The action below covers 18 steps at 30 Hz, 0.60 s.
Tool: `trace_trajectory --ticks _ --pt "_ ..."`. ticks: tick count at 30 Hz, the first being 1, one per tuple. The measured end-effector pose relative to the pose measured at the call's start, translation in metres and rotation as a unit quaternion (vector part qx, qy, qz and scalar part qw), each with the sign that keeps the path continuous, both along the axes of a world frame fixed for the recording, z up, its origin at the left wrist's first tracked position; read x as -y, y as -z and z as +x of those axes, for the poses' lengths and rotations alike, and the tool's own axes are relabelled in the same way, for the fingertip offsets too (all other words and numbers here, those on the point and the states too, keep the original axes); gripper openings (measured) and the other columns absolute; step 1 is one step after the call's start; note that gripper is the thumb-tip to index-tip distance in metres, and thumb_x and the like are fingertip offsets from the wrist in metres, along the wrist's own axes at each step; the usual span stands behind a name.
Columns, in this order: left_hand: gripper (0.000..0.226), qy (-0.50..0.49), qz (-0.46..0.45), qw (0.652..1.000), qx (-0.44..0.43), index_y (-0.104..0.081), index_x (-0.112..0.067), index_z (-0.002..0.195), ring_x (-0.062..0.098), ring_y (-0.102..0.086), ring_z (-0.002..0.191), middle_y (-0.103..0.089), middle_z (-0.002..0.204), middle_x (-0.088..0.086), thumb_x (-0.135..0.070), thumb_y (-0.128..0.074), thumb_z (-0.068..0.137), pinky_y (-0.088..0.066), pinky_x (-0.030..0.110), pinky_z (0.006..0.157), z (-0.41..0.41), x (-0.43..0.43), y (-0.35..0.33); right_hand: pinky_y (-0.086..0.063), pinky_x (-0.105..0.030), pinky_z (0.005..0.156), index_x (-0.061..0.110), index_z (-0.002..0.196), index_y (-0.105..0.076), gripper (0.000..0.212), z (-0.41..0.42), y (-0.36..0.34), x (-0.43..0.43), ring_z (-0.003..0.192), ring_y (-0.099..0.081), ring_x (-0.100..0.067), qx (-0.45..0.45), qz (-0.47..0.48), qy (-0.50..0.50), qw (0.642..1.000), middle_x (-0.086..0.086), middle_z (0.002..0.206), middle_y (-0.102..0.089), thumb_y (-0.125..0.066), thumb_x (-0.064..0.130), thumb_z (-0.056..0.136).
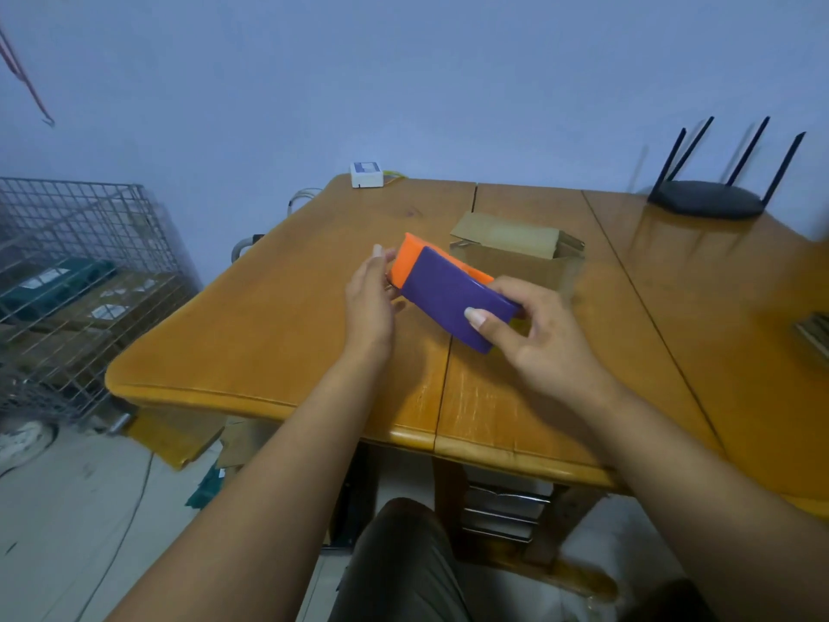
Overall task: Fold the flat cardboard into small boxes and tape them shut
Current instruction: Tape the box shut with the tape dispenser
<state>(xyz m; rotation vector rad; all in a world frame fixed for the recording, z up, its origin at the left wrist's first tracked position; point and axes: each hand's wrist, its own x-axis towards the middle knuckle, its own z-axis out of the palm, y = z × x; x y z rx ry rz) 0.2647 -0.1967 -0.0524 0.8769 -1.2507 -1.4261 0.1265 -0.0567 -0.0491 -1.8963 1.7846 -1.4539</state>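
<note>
Box (453, 298) slants lengthwise from far-left to near-right.

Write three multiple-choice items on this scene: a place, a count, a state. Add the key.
1. Where is the router? A. on the table's far right B. on the floor C. on a shelf
2. How many antennas does it have? A. two B. four C. six
3. What is the right hand doing? A. lying flat on the table B. gripping the purple and orange box C. holding scissors
Key: 1 A, it stands on the table near the wall; 2 B, four dark rods rise from it; 3 B, thumb and curled fingers clamp the box's end.
</note>
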Motion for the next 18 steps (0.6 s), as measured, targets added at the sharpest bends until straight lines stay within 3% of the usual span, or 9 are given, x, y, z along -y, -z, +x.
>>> trace_trajectory --ticks 4,7,10,14,18 --pt "0.037 0.023 0.024 0.998 -0.054 -0.068 -0.017 0.131 0.02 -0.072 0.112 -0.075 0.121 0.011 -0.04 -0.047 0.111 -0.059 0.036 0.086 -0.015 -0.009 -0.004 -0.04 -0.012 0.068 0.034 0.092 -0.065 0.007 -0.017 -0.007 -0.025 0.079 -0.062 -0.003 -0.015 -0.019 0.0 1.0 0.023 0.081 -0.064 -0.067 0.033 0.099" --pt "0.033 0.022 0.034 0.995 -0.091 -0.061 -0.014 0.138 0.009 -0.075 0.091 -0.077 0.105 0.004 -0.022 -0.06 0.106 -0.059 0.025 0.076 -0.026 -0.015 -0.008 -0.041 -0.016 0.069 0.022 0.094 -0.07 0.017 -0.033 -0.01 -0.044 0.079 -0.062 -0.006 -0.027 -0.021 0.02 0.999 0.016 0.081 -0.065 -0.066 0.038 0.098" --pt "0.038 0.04 0.015 0.994 -0.098 -0.062 -0.011 0.136 0.015 -0.073 0.085 -0.077 0.102 0.013 -0.002 -0.066 0.099 -0.059 0.023 0.069 -0.038 -0.029 -0.015 -0.038 -0.013 0.067 0.022 0.09 -0.07 0.014 -0.051 -0.012 -0.062 0.075 -0.059 -0.005 -0.026 -0.022 0.046 0.998 0.019 0.077 -0.064 -0.068 0.034 0.097" --pt "0.034 0.019 -0.101 0.993 -0.06 -0.067 -0.006 0.124 0.003 -0.067 0.073 -0.071 0.08 -0.001 0.008 -0.065 0.093 -0.054 0.021 0.069 -0.059 -0.043 -0.016 -0.038 -0.013 0.067 0.018 0.088 -0.071 0.011 -0.072 -0.012 -0.082 0.074 -0.059 -0.006 -0.03 -0.03 0.056 0.998 0.013 0.077 -0.064 -0.069 0.026 0.096" --pt "0.028 -0.02 -0.239 0.97 0.04 -0.071 -0.019 0.115 0.0 -0.063 0.084 -0.068 0.09 -0.009 -0.004 -0.063 0.093 -0.051 0.021 0.078 -0.078 -0.055 -0.015 -0.043 -0.013 0.074 0.017 0.091 -0.072 0.01 -0.089 -0.008 -0.097 0.078 -0.062 -0.008 -0.039 -0.025 0.075 0.996 0.014 0.081 -0.066 -0.07 0.026 0.096"
